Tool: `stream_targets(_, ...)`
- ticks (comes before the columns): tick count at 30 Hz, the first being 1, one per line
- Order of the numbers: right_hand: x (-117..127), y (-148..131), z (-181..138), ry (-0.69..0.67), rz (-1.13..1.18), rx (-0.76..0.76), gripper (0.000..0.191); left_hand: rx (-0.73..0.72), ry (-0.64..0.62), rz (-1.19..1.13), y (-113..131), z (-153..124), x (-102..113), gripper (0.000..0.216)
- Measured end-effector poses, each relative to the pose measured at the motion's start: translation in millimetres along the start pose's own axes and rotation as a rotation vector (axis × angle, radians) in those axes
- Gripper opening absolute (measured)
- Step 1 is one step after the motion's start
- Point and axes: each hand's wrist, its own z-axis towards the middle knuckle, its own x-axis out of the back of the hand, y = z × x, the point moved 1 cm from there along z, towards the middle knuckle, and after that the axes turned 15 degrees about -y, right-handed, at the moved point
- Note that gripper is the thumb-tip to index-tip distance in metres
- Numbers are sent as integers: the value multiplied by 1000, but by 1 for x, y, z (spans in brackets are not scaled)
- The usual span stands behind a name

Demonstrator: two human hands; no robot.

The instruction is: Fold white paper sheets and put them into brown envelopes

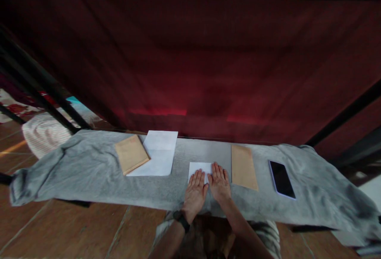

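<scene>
Both my hands lie flat, side by side, on a small folded white paper [199, 167] in the middle of a bench covered by a grey cloth [89, 173]. My left hand [195, 192], with a dark watch at the wrist, has its fingers stretched over the paper's near left part. My right hand [219, 182] presses the paper's right edge, fingers together and extended. A single brown envelope [243, 167] lies just right of my right hand.
A stack of brown envelopes [131, 153] rests partly on white sheets [159, 152] at the left. A dark phone [281, 179] lies at the right. A dark red curtain [190, 64] hangs behind the bench. Tiled floor lies below.
</scene>
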Motion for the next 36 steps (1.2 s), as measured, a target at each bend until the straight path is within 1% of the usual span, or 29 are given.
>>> stream_targets(7, 5, 1, -5, 23, -63, 55, 52, -39, -26, 21, -1, -9, 5, 58)
stream_targets(11, 1, -8, -25, -9, -65, 230, 51, -47, -69, 13, 2, -9, 4, 57)
stream_targets(12, 0, -11, -30, -12, -63, 253, 52, -47, -77, 13, 3, -9, 4, 57)
stream_targets(13, -2, -12, -36, -12, -58, 251, 53, -43, -81, 12, 4, -9, 3, 58)
stream_targets(16, -4, -15, -46, -12, -42, 181, 56, -23, -80, 5, 5, -9, 1, 59)
stream_targets(20, -3, -13, -49, -21, -39, 133, 60, -19, -76, 3, 6, -9, 0, 57)
stream_targets(25, -2, -9, -54, -1, -72, 138, 57, -28, -68, 0, 7, -10, 0, 57)
stream_targets(32, 2, -4, -62, -19, -126, 139, 53, -43, -109, 10, 8, -10, 3, 61)
stream_targets(36, 0, -4, -61, -2, -107, 132, 52, -52, -86, 14, 5, -11, 2, 62)
